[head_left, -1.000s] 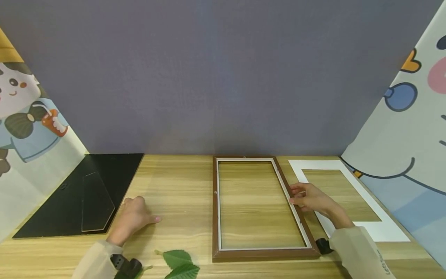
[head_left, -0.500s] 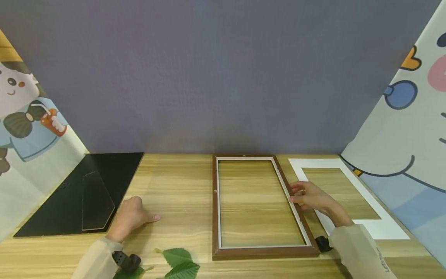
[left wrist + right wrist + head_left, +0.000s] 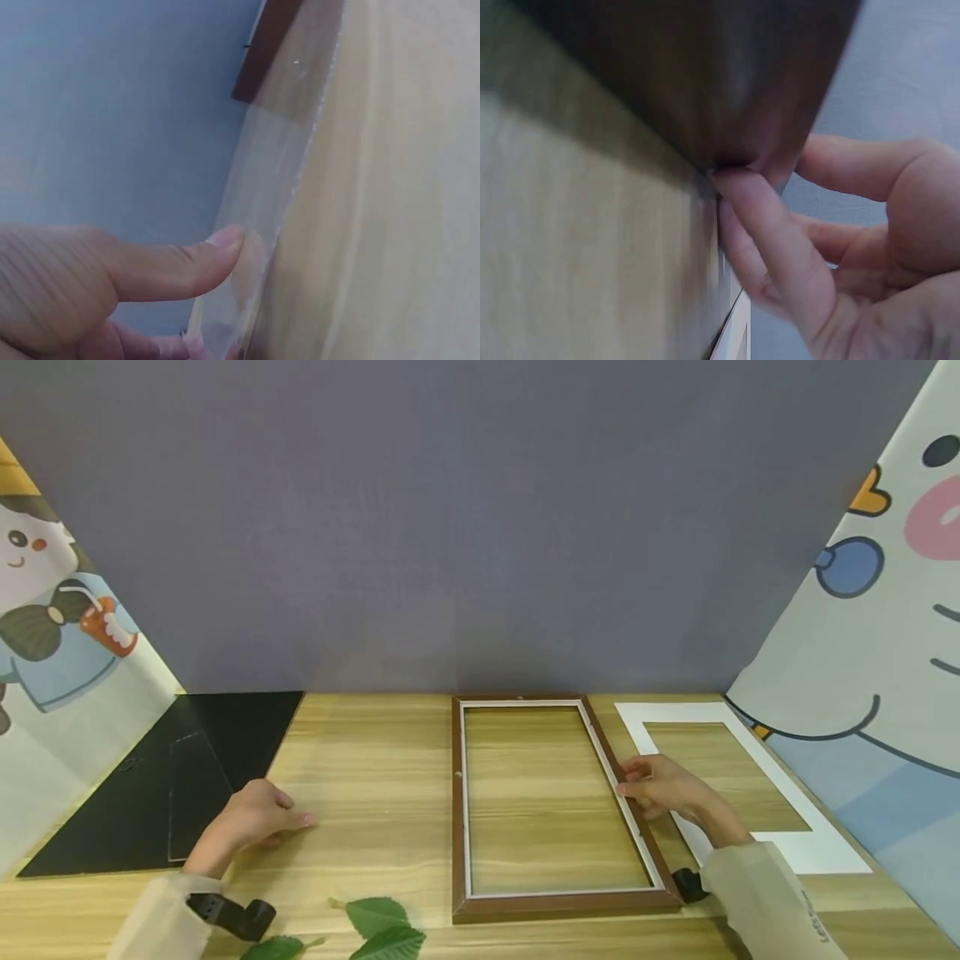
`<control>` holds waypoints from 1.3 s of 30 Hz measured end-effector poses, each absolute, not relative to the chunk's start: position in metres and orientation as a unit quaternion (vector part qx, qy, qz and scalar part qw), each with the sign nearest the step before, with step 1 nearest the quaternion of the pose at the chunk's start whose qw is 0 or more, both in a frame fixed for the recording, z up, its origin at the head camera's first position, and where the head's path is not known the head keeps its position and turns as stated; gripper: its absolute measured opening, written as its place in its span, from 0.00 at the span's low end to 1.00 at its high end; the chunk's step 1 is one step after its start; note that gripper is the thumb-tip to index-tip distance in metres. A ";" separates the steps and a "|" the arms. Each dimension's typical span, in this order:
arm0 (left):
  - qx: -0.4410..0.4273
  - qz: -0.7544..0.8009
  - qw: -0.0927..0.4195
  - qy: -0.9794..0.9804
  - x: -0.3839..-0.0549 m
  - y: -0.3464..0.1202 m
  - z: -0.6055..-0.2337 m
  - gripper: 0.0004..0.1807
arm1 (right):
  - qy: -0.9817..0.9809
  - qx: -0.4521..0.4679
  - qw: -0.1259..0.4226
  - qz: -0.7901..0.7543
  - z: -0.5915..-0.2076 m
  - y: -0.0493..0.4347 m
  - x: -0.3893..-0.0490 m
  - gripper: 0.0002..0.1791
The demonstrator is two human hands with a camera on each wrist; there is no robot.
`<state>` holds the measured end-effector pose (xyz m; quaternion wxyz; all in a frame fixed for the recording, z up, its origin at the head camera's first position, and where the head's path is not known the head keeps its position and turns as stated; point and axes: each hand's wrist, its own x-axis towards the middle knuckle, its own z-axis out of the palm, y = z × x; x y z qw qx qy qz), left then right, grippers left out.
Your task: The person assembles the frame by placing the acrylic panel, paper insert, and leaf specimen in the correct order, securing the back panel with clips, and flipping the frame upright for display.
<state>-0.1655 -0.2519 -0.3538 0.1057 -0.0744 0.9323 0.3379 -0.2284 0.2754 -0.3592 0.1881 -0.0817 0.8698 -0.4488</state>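
Observation:
In the head view, a brown picture frame with a pale inner lip lies flat right of centre. My right hand grips its right side rail, and the right wrist view shows my fingertips tucked against the lower edge of the dark rail. At left, my left hand is low over the wood table. A clear thin sheet shows in the left wrist view, pinched near its edge with the thumb on its face. Some of the fingers beneath are hidden.
A black backing board with an easel leg lies at far left, partly behind my left hand. A white mat lies right of the frame. Several green leaves rest at the front edge. A grey wall closes off the back.
My left hand has shifted left, nearer the black board, and turned so more fingers show under the thumb. The right hand keeps its grip on the frame. The view has shifted slightly.

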 end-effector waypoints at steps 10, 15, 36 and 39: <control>-0.066 0.513 0.157 0.841 -0.167 -0.274 -0.351 0.20 | 0.863 -0.063 0.203 -0.459 -0.360 0.276 -0.227 0.32; -0.042 0.575 0.200 0.792 -0.165 -0.287 -0.347 0.19 | 0.859 -0.060 0.206 -0.465 -0.360 0.276 -0.228 0.32; 0.063 0.676 0.220 0.701 -0.160 -0.319 -0.323 0.05 | 0.825 -0.038 0.215 -0.521 -0.365 0.277 -0.230 0.35; 0.079 0.682 0.218 0.693 -0.158 -0.321 -0.321 0.08 | 0.823 -0.037 0.216 -0.524 -0.366 0.277 -0.230 0.35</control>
